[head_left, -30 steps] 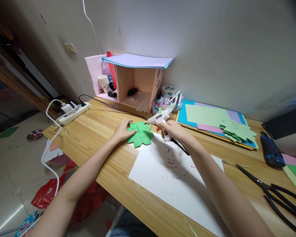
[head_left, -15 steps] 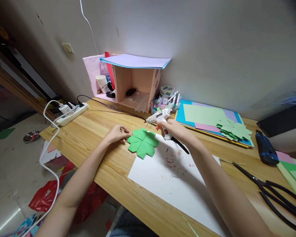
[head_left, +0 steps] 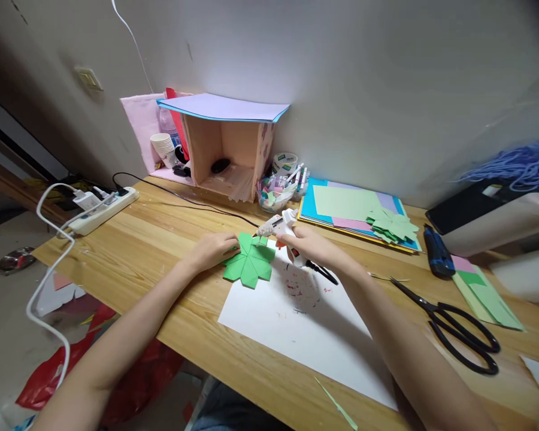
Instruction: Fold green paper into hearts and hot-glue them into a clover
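Your right hand [head_left: 313, 244] wrapped round white plastic glue gun [head_left: 284, 224], nozzle right by upper petals of bright green many-petalled paper flower [head_left: 249, 263]. Flower lies across light wooden tabletop [head_left: 130, 251] and color-flecked white paper sheet [head_left: 296, 335]. Your left hand [head_left: 214, 248] half-curled at flower's left edge, can't tell if pinching tbh.

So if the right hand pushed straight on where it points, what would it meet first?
Probably the green paper flower: the held glue gun slants down toward it, though depth is unclear.

green flower [head_left: 250, 263]: matt paper | glue gun [head_left: 286, 222]: smooth plastic | tabletop [head_left: 130, 257]: smooth wood
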Action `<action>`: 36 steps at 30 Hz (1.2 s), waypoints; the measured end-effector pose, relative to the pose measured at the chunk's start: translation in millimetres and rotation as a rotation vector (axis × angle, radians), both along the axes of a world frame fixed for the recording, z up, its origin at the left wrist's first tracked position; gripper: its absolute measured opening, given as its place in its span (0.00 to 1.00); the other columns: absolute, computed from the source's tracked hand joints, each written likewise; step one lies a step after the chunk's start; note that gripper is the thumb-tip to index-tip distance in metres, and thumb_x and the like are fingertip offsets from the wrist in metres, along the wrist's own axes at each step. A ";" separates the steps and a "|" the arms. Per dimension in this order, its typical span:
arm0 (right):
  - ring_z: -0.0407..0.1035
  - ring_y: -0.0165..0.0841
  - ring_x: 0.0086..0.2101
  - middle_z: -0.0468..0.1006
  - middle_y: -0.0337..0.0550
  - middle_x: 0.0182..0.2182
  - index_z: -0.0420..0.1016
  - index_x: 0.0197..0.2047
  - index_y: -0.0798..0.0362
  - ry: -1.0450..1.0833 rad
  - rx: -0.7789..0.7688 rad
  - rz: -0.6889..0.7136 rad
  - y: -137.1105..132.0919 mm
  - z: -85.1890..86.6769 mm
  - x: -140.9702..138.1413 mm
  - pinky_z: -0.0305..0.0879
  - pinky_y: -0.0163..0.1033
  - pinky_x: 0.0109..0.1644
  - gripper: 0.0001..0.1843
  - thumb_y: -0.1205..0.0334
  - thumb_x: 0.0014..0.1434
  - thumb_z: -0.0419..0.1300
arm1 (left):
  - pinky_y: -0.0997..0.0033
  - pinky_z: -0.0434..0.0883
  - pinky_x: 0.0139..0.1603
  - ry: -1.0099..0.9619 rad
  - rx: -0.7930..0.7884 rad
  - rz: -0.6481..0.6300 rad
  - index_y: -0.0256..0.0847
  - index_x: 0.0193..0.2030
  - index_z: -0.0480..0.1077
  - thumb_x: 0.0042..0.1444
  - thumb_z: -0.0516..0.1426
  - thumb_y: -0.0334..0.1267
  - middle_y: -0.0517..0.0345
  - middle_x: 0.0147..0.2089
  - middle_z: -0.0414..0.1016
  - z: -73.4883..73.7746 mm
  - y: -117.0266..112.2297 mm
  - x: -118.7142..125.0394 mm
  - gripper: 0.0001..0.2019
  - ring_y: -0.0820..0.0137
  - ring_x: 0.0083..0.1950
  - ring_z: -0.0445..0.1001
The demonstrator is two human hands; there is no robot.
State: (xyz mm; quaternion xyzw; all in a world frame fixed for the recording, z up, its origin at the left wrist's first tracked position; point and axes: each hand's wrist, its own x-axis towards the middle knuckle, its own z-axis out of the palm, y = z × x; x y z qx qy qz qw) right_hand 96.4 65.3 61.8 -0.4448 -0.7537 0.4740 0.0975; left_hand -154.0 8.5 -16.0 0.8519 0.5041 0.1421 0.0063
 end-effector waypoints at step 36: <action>0.62 0.29 0.23 0.71 0.41 0.24 0.70 0.29 0.55 -0.045 0.030 0.166 -9.8 4.7 8.7 0.54 0.32 0.24 0.18 0.49 0.55 0.51 | 0.71 0.62 0.34 -0.019 0.019 0.181 0.39 0.32 0.68 0.56 0.49 0.35 0.54 0.31 0.69 -0.6 -10.7 31.4 0.08 0.69 0.34 0.68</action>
